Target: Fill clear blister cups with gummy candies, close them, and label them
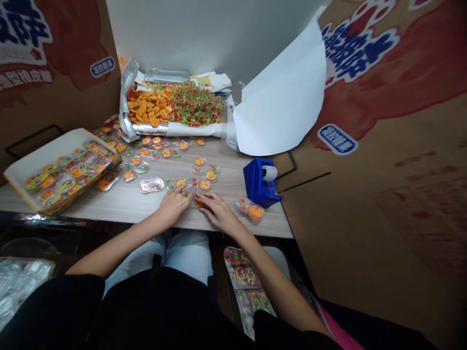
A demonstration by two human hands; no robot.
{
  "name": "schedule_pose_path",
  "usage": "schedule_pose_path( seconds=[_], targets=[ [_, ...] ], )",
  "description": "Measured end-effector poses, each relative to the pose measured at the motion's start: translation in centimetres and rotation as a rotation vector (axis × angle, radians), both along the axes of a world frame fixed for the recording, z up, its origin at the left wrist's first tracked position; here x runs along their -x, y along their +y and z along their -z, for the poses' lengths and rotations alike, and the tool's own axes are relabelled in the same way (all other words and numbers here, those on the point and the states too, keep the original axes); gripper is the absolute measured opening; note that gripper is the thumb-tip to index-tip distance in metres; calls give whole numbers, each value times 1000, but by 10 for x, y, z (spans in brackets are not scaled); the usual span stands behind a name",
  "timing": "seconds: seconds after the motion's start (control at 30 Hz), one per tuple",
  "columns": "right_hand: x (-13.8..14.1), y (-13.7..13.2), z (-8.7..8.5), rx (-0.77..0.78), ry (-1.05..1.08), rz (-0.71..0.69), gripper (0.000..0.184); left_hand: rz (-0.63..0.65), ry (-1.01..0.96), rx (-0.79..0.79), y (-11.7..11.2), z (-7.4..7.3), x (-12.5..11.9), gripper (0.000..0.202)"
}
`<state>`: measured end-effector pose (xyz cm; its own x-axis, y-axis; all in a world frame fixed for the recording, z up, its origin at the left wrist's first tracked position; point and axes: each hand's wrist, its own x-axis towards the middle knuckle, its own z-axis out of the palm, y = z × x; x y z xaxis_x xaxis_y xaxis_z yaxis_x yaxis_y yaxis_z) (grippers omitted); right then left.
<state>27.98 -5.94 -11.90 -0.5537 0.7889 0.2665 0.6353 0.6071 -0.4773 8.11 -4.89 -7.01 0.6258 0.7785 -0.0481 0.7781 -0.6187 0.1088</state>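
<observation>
At the front of the table, my left hand (pixel 174 207) and my right hand (pixel 218 210) meet over a small clear plastic candy pack (pixel 199 202) with an orange piece in it. The fingers of both hands are bent in and pressed on its edges, covering much of it. Just beyond my fingers lie similar packs (pixel 204 184) with round orange pieces and red and green ones. A pack with a pale, reddish content (pixel 151 185) lies left of them. Near my right wrist is another candy pack (pixel 255 211).
A foil-lined box (pixel 204 130) holds loose orange, green and red candies at the back. An open carton (pixel 18 171) of labelled packs stands at left. A blue tape dispenser (pixel 254 182) stands at right, beneath a white sheet (pixel 284 97). Large cardboard boxes (pixel 383 160) wall in both sides.
</observation>
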Motion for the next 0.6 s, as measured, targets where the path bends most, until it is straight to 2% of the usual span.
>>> schedule_pose_path(
  seconds=[0.1,0.17,0.23,0.3,0.37,0.47,0.53,0.6],
  targets=[
    [6,-10,6,-89,-110,57,41,66,-94,-66,-12,11,16,30],
    [6,-17,11,-131,-184,125,47,124,-186,-112,-27,12,37,29],
    [3,-20,15,-160,-232,233,53,156,-289,-165,-46,7,68,26],
    [0,-20,14,-186,-265,369,55,98,-381,-226,-67,-5,110,25],
    [3,-18,10,-217,-285,471,56,-85,-403,-290,-90,-16,159,27],
    [23,-13,3,-241,-280,459,55,-527,-335,-413,-134,-22,240,38],
    [42,-8,0,-204,-281,378,55,-793,-244,-437,-172,-13,288,47],
    [59,0,-1,-136,-315,317,58,-1062,-129,-391,-216,5,326,55]
  ],
)
